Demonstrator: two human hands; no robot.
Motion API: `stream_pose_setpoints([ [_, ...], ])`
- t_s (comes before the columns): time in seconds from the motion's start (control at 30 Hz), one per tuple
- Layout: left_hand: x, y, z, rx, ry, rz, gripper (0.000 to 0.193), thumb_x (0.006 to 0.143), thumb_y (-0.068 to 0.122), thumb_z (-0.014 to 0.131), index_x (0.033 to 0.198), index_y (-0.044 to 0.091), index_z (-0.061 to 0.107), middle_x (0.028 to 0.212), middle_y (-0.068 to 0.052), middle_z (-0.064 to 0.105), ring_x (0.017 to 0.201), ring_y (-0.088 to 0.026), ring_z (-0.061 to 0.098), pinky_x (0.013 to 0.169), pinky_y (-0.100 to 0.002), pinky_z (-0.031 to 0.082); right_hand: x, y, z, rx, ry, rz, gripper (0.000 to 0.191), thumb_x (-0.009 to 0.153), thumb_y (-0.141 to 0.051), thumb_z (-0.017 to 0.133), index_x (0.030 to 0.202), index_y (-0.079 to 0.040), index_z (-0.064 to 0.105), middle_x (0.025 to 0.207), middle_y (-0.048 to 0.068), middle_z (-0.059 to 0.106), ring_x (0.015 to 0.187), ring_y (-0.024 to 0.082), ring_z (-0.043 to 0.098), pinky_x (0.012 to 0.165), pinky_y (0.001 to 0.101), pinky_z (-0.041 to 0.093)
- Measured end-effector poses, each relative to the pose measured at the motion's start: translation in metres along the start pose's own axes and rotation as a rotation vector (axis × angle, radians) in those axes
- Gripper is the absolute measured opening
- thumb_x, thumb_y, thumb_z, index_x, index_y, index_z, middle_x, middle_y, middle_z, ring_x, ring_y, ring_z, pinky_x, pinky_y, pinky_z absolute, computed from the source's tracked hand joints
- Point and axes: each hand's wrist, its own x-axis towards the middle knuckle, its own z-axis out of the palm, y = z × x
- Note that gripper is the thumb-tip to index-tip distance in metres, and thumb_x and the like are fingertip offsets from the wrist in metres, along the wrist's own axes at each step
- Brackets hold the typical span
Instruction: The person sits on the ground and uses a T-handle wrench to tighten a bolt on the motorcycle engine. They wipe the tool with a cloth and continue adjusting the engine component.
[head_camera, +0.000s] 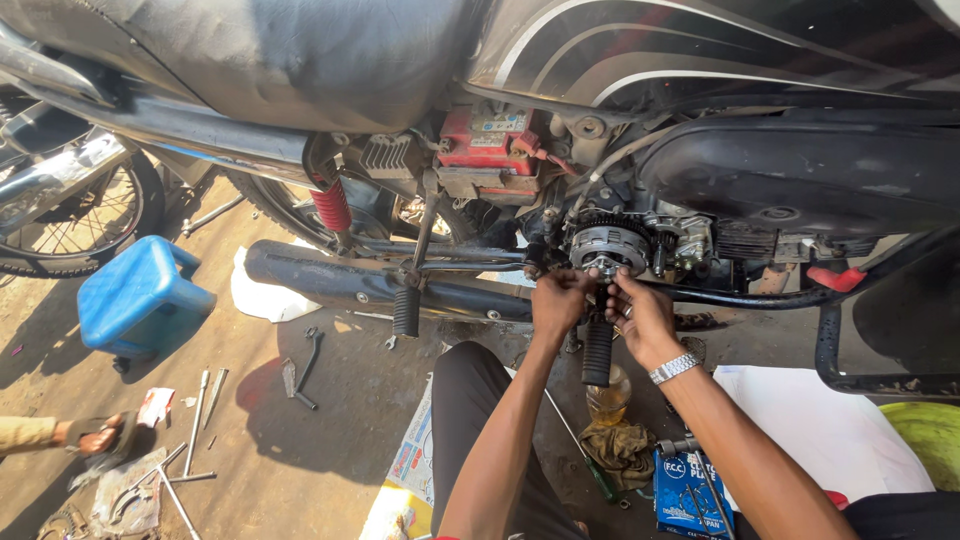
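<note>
Blue parts box (685, 492): nearest, on the ground beside a rag (620, 447).
Left hand (556, 303): fingers curled shut around the lower edge of the clutch assembly (608, 243).
Right hand (640, 312): fingertips pinched closed just beneath it.
Clutch assembly: round, toothed, mounted on the motorcycle engine (700, 240).
Blue stool (140, 297): far left.

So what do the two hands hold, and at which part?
Both hands, left hand and right hand, have their fingers at the bottom of the round clutch assembly; a real grip cannot be told.
</note>
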Motion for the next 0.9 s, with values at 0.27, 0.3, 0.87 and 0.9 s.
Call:
stream_pose_setpoints([
  [0.27,0.005,-0.013,0.003,-0.562,-0.211,-0.25,0.037,0.098,0.042,0.063,0.094,0.008,0.075,0.072,0.005,0.067,0.052,-0.005,0.05,0.044,-0.024,0.036,0.008,0.0,-0.006,0.08,-0.044,0.12,0.026,0.102,-0.035,0.062,0.101,-0.009,0.068,0.085,0.0,0.062,0.077,0.014,0.056,0.07,0.0321,0.049],
  [0.3,0.005,-0.014,0.003,-0.527,-0.182,-0.264,0.036,0.098,0.041,0.067,0.094,0.006,0.074,0.072,0.003,0.066,0.053,-0.007,0.05,0.044,-0.024,0.036,0.008,0.001,-0.006,0.077,-0.006,0.118,0.024,0.104,-0.034,0.064,0.101,-0.01,0.067,0.083,-0.002,0.059,0.075,0.014,0.054,0.068,0.0319,0.048],
  [0.87,0.0,0.024,0.015,-0.536,-0.178,-0.393,0.046,0.096,0.054,0.066,0.099,0.009,0.078,0.065,0.003,0.055,0.047,-0.008,0.042,0.037,-0.025,0.031,0.049,-0.004,-0.042,0.003,-0.088,0.141,0.029,0.113,-0.04,0.057,0.109,-0.013,0.067,0.098,-0.001,0.06,0.09,0.015,0.051,0.085,0.0329,0.047],
  [0.9,0.0,0.024,0.015,-0.606,-0.22,-0.36,0.046,0.093,0.056,0.067,0.099,0.012,0.079,0.064,0.005,0.053,0.046,-0.006,0.04,0.036,-0.023,0.03,0.047,-0.005,-0.041,0.003,-0.075,0.151,0.031,0.111,-0.04,0.055,0.108,-0.012,0.068,0.097,-0.001,0.06,0.089,0.016,0.052,0.084,0.0331,0.047],
])
